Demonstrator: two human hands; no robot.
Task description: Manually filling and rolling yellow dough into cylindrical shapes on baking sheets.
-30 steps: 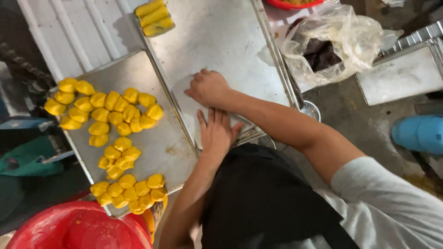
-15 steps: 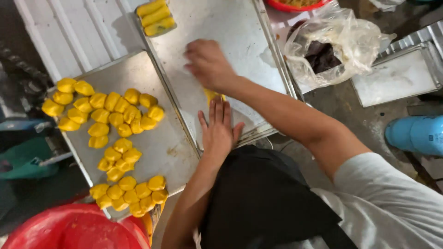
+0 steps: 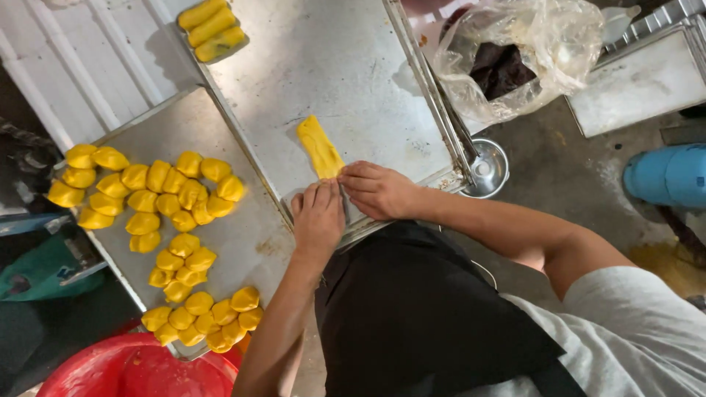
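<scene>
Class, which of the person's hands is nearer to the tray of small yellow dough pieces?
Left. The left hand lies at the metal tray's right edge, just beside the yellow dough pieces; the right hand sits farther right, at the flattened yellow dough strip.

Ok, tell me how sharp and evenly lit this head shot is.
Head view: sharp overall, no motion blur on the left hand or right hand; soft even light with mild sheen on the steel tray; a soft shadow beside the yellow dough strip; glare on the clear plastic bag; lower left corner dark.
</scene>
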